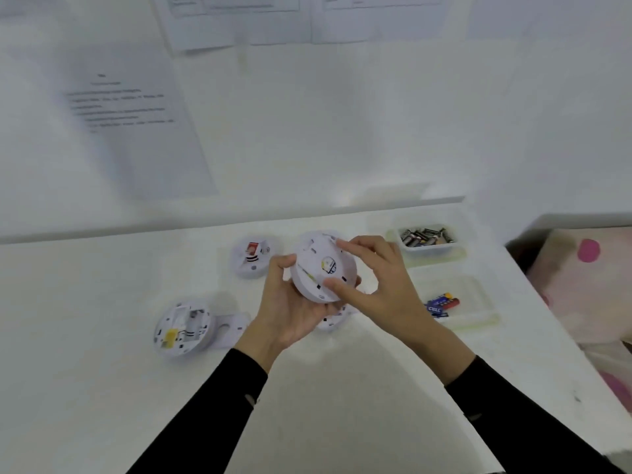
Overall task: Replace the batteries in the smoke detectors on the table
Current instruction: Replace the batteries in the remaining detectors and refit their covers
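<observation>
Cupping detector [323,266], both hands curled

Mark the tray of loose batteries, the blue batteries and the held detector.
Tray of loose batteries [428,250]: head view, front wall.
Blue batteries [439,305]: head view, wrapper.
Held detector [316,260]: head view, back face.

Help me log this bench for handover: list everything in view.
held detector: one, white, above table middle
far open detector: one, white, left of it
near open detector: one, white, table's left
loose cover: one, white, beside it
part-hidden detector: one, white, below held detector
mixed batteries: many, dark and silver, far right tray
blue batteries: few, mostly blue, near right tray
printed sheets: several, white, wall
left hand, right hand: one each, black-sleeved, gripping held detector
</observation>
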Action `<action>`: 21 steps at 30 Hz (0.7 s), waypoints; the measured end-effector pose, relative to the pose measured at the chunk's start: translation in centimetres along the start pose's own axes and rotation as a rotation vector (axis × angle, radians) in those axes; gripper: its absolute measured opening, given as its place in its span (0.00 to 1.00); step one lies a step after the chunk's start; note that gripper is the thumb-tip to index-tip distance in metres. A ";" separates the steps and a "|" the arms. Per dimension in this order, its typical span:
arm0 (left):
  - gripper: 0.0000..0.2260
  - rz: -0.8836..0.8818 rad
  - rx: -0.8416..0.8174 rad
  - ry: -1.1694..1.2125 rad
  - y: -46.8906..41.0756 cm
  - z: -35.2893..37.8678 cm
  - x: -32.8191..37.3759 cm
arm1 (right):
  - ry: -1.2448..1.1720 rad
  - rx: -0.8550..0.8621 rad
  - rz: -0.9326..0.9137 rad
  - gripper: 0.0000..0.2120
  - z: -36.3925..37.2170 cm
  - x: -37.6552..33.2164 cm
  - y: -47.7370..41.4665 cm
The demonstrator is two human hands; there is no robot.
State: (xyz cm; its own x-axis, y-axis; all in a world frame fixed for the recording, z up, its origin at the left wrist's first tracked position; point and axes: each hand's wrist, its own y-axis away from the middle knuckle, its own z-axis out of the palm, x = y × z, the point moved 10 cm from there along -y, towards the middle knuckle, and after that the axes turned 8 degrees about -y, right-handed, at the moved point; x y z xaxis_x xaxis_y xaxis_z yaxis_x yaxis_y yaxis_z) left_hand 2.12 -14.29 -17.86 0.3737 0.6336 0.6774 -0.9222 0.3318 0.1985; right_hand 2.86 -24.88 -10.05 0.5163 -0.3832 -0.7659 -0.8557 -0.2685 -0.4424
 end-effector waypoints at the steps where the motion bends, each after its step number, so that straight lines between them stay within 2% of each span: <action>1: 0.27 -0.005 0.012 0.006 -0.5 0.9 -0.9 | 0.052 -0.001 0.003 0.31 -0.8 0.6 0.3; 6: 0.30 -0.006 0.066 -0.003 -2.8 4.4 -4.6 | 0.110 0.018 0.042 0.35 -4.7 3.4 1.7; 10: 0.31 0.005 0.105 -0.034 -4.2 5.3 -7.0 | 0.122 0.035 -0.016 0.32 -6.9 4.5 2.3; 15: 0.29 0.040 0.151 -0.047 -5.2 5.6 -8.7 | 0.080 -0.026 -0.068 0.31 -8.6 5.6 2.5; 21: 0.27 0.076 0.183 -0.096 -5.2 6.7 -9.6 | 0.144 -0.022 -0.150 0.30 -9.3 5.0 3.3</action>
State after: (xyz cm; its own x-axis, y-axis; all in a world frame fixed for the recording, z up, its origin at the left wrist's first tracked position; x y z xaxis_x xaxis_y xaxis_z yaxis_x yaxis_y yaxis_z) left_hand 2.66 -26.77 -20.68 0.2993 0.5796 0.7579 -0.9533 0.1474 0.2637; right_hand 2.91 -35.91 -11.01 0.6388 -0.4592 -0.6173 -0.7688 -0.3509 -0.5347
